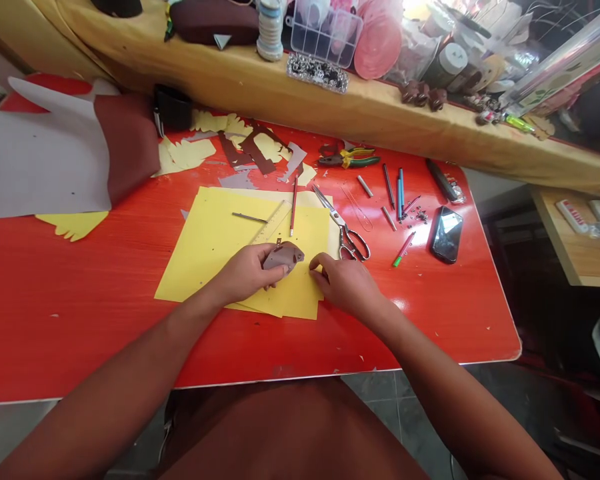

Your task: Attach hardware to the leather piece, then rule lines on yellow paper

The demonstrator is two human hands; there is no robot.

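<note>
Two bare hands sit over smooth yellow sheets [240,267] on the glossy red table [80,320]. The left hand [245,270] grips a rounded brown leather piece [283,257] between thumb and fingers. The right hand [345,283], its grip loosely curled and empty, rests just beside it, near steel scissors [343,230].

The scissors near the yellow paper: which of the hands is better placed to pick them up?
Right, probably: the right hand holds nothing and is closest to the scissors, while the left hand holds the brown leather piece.
</note>
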